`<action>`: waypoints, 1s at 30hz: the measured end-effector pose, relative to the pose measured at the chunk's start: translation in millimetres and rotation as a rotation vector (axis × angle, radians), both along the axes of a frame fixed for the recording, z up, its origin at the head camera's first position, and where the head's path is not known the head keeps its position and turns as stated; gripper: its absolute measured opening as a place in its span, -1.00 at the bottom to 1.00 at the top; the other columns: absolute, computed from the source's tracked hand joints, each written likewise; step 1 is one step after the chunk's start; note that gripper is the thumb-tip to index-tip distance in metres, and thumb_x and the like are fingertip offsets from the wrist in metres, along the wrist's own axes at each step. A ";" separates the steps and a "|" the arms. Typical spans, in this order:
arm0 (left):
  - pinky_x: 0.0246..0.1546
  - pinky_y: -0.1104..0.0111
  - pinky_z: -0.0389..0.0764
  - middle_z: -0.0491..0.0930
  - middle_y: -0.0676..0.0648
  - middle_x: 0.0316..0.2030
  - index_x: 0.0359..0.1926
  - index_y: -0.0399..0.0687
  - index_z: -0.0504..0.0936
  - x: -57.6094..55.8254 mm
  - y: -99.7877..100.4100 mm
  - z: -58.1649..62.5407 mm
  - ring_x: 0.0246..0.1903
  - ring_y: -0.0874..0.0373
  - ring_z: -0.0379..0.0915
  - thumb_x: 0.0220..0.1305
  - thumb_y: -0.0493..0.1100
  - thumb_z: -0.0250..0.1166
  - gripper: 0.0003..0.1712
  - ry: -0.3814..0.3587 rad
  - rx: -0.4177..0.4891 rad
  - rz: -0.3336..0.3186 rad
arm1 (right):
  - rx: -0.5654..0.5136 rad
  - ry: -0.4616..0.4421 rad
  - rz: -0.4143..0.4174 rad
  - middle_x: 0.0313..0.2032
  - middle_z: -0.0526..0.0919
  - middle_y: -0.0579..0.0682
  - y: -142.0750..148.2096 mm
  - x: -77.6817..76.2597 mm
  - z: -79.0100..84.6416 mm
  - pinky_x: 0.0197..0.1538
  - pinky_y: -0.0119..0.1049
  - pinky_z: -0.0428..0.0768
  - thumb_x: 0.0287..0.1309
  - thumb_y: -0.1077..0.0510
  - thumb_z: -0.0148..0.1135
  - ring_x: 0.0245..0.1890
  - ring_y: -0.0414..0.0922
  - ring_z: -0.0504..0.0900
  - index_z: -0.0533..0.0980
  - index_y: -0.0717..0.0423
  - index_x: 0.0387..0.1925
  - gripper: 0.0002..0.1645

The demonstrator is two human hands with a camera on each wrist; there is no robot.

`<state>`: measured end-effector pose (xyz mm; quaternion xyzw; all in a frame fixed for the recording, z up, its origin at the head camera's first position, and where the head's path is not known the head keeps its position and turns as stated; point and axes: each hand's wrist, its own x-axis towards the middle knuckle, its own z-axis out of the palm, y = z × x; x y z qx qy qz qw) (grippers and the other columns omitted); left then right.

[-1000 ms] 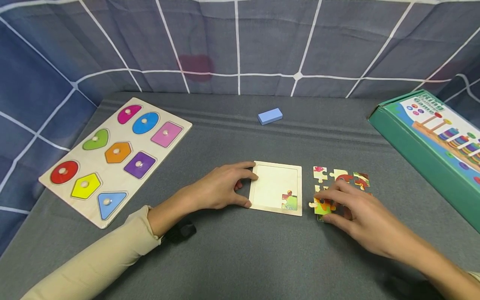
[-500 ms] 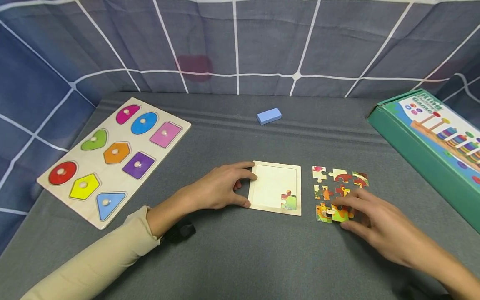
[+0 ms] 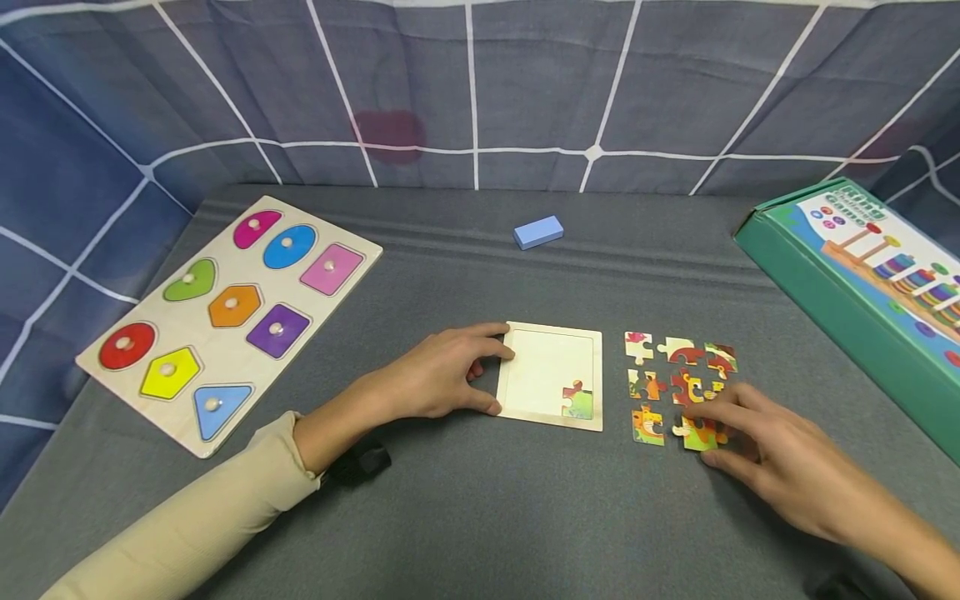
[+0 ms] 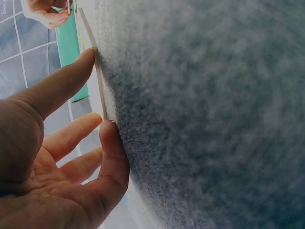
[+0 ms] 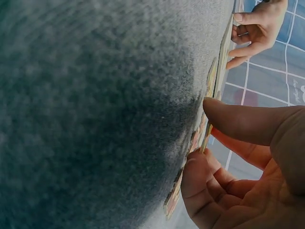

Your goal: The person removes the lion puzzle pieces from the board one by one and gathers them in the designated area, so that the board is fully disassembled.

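Note:
In the head view my left hand (image 3: 442,372) holds the left side of a square wooden puzzle tray (image 3: 550,422), thumb at the lower corner and a finger near the upper one. One jigsaw piece (image 3: 579,402) lies in the tray's lower right corner. My right hand (image 3: 780,462) pinches a yellow-green jigsaw piece (image 3: 699,437) between thumb and fingers; in the right wrist view this piece (image 5: 207,136) is seen edge-on. Several loose pieces lie beside it in rows, among them one with an orange animal (image 3: 647,426). The right fingers partly cover pieces at the right.
A wooden shape board (image 3: 300,329) with knobbed colored shapes lies at the left. A small blue block (image 3: 538,232) sits toward the back. At the right stands a green game box (image 3: 817,292). A checked cloth (image 3: 525,92) hangs behind the grey table surface (image 3: 480,517).
My right hand has moved to the right with its pinched piece, past the orange animal piece, which now shows fully. The left hand and tray stay in place.

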<state>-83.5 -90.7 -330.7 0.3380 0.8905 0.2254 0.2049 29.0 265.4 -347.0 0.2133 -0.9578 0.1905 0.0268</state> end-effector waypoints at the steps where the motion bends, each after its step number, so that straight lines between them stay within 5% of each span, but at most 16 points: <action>1: -0.10 0.28 0.43 0.27 -0.12 0.41 0.20 -0.10 0.58 0.0 0.1 0.0 -0.23 0.24 0.43 0.03 -0.05 0.57 -0.31 -0.001 0.000 0.001 | 0.006 0.002 0.001 -0.21 0.43 -0.34 0.4 0.1 -0.6 -0.38 -0.32 0.37 -0.24 0.25 0.61 -0.34 -0.38 0.37 0.63 -0.18 0.03 -0.32; 22: 0.04 0.20 0.42 0.25 -0.16 0.42 0.22 -0.14 0.56 0.5 -0.2 -0.8 -0.12 0.15 0.43 0.03 -0.06 0.57 -0.28 -0.002 0.009 0.001 | 0.056 -0.059 -0.026 -0.15 0.46 -0.28 -0.9 -0.7 -2.3 -0.37 -0.23 0.45 -0.23 0.22 0.63 -0.30 -0.34 0.42 0.63 -0.17 0.00 -0.35; 30: 0.00 0.23 0.43 0.26 -0.14 0.41 0.22 -0.13 0.57 0.4 -0.2 -1.5 -0.16 0.18 0.44 0.03 -0.06 0.57 -0.28 -0.003 0.002 0.005 | 0.031 0.038 0.007 -0.21 0.43 -0.31 -14.3 -0.6 5.5 -0.40 -0.29 0.41 -0.23 0.18 0.62 -0.37 -0.37 0.38 0.63 -0.14 0.00 -0.37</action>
